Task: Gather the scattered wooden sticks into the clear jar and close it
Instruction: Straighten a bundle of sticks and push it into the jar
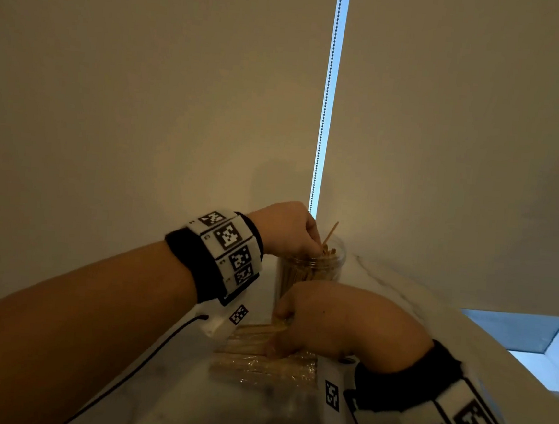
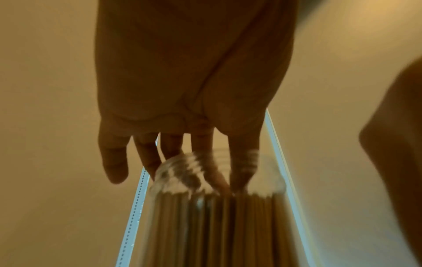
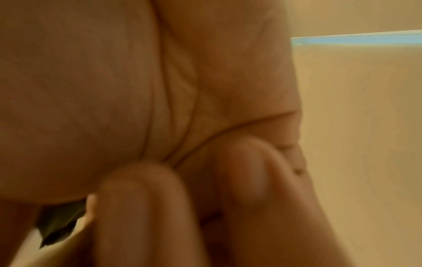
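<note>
A clear jar [image 1: 311, 271] packed with upright wooden sticks stands on the white table by the wall. My left hand [image 1: 315, 245] hovers over its mouth, fingertips dipped inside, pinching a stick [image 1: 331, 232] that slants up above the rim. In the left wrist view the thumb and forefinger meet among the stick tops [image 2: 217, 216] inside the jar [image 2: 173, 173]. A pile of loose sticks [image 1: 252, 348] lies in front of the jar. My right hand [image 1: 277, 333] rests on it, its curled fingers [image 3: 141, 198] gripping some sticks. No lid is in view.
Crinkled clear plastic wrap [image 1: 257, 370] lies under the loose sticks. The marble-look table [image 1: 399, 290] meets a plain wall just behind the jar. A blind's bead chain [image 1: 327, 97] hangs beside a bright gap. A black cable [image 1: 143, 365] runs along my left forearm.
</note>
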A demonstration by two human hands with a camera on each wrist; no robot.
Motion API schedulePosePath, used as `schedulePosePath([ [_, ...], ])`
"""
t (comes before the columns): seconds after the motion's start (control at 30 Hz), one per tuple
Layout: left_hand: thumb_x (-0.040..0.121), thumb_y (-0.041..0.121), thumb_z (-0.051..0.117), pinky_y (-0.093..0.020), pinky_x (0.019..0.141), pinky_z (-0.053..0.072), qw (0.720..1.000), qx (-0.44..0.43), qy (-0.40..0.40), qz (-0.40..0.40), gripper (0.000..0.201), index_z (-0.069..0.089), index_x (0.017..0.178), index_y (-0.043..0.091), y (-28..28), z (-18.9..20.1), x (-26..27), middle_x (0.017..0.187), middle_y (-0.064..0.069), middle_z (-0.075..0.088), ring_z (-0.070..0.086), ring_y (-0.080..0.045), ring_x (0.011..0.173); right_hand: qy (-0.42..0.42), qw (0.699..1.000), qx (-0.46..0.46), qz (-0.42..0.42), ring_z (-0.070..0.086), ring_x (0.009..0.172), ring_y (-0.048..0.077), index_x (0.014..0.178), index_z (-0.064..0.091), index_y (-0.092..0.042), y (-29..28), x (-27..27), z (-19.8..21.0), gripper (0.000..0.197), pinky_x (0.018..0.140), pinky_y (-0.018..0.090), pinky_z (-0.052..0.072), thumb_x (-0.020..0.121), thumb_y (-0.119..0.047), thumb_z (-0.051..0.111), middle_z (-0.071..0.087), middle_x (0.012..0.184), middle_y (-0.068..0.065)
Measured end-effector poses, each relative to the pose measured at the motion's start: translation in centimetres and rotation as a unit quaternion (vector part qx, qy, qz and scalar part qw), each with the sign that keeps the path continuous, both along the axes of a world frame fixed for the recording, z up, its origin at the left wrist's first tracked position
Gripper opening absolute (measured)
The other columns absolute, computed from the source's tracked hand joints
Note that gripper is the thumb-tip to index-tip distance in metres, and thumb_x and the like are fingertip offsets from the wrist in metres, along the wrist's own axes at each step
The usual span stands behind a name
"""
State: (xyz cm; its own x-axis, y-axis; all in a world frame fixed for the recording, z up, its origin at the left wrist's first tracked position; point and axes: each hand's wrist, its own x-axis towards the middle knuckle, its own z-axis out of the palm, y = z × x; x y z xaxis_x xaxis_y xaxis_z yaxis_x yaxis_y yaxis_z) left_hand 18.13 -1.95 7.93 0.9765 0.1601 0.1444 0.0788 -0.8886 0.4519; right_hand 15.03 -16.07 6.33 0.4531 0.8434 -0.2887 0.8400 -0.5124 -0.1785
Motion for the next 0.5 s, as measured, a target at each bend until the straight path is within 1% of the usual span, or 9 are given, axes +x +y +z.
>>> schedulePosePath([
  [0.07,0.083,0.047,0.076,-0.024,0.075,0.050,0.999,-0.029,-0.026,0.001,0.032,0.074,0.100,0.020,-0.1,0.6,0.1,0.098,0.007,0.070,0.063,-0.008,0.091,-0.006,1.000,-0.006,0.004,0.050,0.092,0.015,0.121,0.066,-0.013,-0.1,0.0,0.1,0.039,0.074,0.026,0.037,0.094,-0.042,0.062,0.060,0.107,0.000],
  [0.13,0.084,0.051,0.073,-0.030,0.086,0.051,0.997,-0.033,-0.072,0.007,0.032,0.073,0.099,0.023,-0.2,0.8,0.3,0.102,0.008,0.069,0.064,-0.010,0.095,-0.008,1.000,-0.009,0.007,0.049,0.094,0.015,0.124,0.065,-0.014,-0.1,-0.1,0.0,0.041,0.078,0.027,0.036,0.094,-0.042,0.061,0.062,0.116,0.002],
  [0.17,0.085,0.048,0.074,-0.031,0.088,0.051,0.997,-0.022,-0.075,0.008,0.028,0.074,0.097,0.023,-0.3,0.7,0.4,0.101,0.008,0.069,0.064,-0.010,0.096,-0.008,1.000,-0.008,0.008,0.049,0.094,0.015,0.124,0.065,-0.015,-0.1,-0.1,0.0,0.041,0.079,0.027,0.036,0.094,-0.042,0.061,0.062,0.117,0.001],
  [0.23,0.085,0.041,0.076,-0.028,0.086,0.047,0.999,0.038,-0.037,0.008,0.023,0.078,0.096,0.021,-0.4,0.5,0.4,0.097,0.008,0.069,0.061,-0.010,0.096,-0.007,1.000,-0.007,0.007,0.050,0.094,0.015,0.123,0.066,-0.015,0.0,-0.2,0.0,0.041,0.078,0.027,0.037,0.094,-0.042,0.062,0.062,0.111,0.000],
  [0.3,0.085,0.041,0.076,-0.027,0.086,0.045,0.998,0.066,0.003,0.009,0.028,0.080,0.097,0.017,-0.2,0.2,0.2,0.098,0.005,0.072,0.061,-0.011,0.096,-0.005,1.000,-0.005,0.004,0.052,0.091,0.015,0.118,0.069,-0.014,-0.1,-0.1,0.1,0.038,0.077,0.028,0.039,0.094,-0.043,0.062,0.062,0.106,-0.001],
  [0.33,0.085,0.044,0.075,-0.028,0.086,0.048,0.999,0.041,0.008,0.008,0.032,0.080,0.098,0.016,0.0,0.3,0.0,0.099,0.004,0.074,0.063,-0.011,0.096,-0.007,1.000,-0.003,0.002,0.052,0.087,0.014,0.111,0.070,-0.014,-0.2,0.0,0.1,0.033,0.075,0.027,0.039,0.094,-0.042,0.062,0.062,0.100,-0.001],
  [0.4,0.087,0.054,0.068,-0.029,0.087,0.049,0.999,-0.038,-0.024,0.020,0.043,0.079,0.104,0.016,0.5,1.0,-1.1,0.109,0.003,0.074,0.065,-0.012,0.101,-0.015,1.000,0.008,-0.001,0.049,0.075,0.012,0.090,0.065,-0.015,-0.4,0.2,0.3,0.025,0.061,0.023,0.037,0.097,-0.038,0.058,0.056,0.084,-0.004],
  [0.43,0.088,0.058,0.064,-0.028,0.089,0.045,0.995,-0.076,-0.050,0.034,0.046,0.078,0.107,0.018,0.9,1.6,-2.0,0.116,0.004,0.072,0.063,-0.011,0.105,-0.027,1.000,0.014,0.000,0.050,0.074,0.013,0.090,0.064,-0.014,-0.5,0.3,0.4,0.025,0.057,0.020,0.035,0.099,-0.035,0.055,0.056,0.084,-0.002],
  [0.5,0.090,0.062,0.059,-0.030,0.095,0.040,0.985,-0.133,-0.091,0.064,0.045,0.077,0.106,0.024,1.8,2.6,-4.1,0.121,0.006,0.069,0.059,-0.010,0.110,-0.047,0.999,0.026,-0.003,0.057,0.089,0.019,0.109,0.066,-0.006,-0.8,0.8,0.5,0.032,0.059,0.022,0.037,0.102,-0.031,0.047,0.064,0.102,0.006],
])
